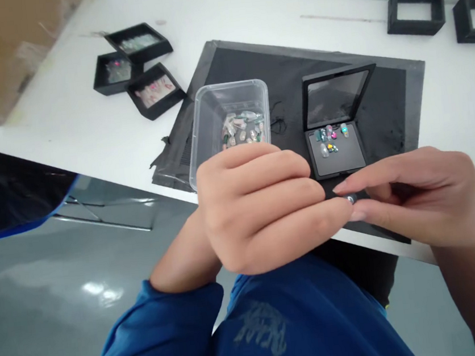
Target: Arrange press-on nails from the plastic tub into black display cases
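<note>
Between the thumb and forefinger of my right hand [428, 193] is a small, dark, glossy false nail [351, 199]. My left hand [262, 206] is closed, back toward me, its fingers curled and their tips meeting the right fingertips at the nail. Whatever the left fingers grip is hidden behind them. Just beyond the hands stands a black display case [359, 171] with its windowed lid [337, 98] raised. Several decorated false nails [330, 133] lie inside on the grey pad. Behind my left hand, a clear plastic tub [198, 125] holds many loose false nails [242, 126].
A black mat [276, 62] covers part of the white table [278, 10]. Three black framed cases [156, 90] with nails lie at left, beside a cardboard box [4, 50]. Two black frames [417, 26] stand at the back right. A dark blue-edged seat [11, 192] is lower left.
</note>
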The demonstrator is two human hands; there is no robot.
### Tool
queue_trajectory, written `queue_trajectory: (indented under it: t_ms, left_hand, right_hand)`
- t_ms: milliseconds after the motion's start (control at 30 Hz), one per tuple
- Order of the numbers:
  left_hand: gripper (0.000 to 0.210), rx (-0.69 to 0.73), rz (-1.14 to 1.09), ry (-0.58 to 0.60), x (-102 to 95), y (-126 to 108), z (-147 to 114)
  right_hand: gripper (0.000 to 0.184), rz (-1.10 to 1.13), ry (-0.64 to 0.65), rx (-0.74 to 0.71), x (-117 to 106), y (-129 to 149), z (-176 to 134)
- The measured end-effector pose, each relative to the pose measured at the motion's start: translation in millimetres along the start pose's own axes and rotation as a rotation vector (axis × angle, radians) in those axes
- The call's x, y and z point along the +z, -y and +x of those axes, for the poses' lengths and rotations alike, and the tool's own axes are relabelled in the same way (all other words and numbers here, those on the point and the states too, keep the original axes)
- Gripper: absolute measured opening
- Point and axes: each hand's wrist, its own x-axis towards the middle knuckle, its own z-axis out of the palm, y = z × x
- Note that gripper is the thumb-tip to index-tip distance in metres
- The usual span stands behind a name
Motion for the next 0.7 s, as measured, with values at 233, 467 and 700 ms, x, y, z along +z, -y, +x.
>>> queue_trajectory:
  t_ms: [233, 467, 700]
  left_hand:
    - [0.018, 0.114, -0.28, -0.207, 24.1, 4.7, 10.2]
    - [0.022, 0.079, -0.208, -0.281, 42.4, 8.8, -3.1]
    - [0.032, 0.096, 0.03, -0.18, 18.0, -5.0, -4.0]
  right_hand:
    - [0.014, 0.205, 0.094, -0.037, -4.4, -0.2, -2.1]
    - [0.022, 0.38, 0.132, 0.045, 2.0, 2.3, -4.1]
    - [0.039, 0.256, 0.029, -0.035, 7.6, 5.0, -3.9]
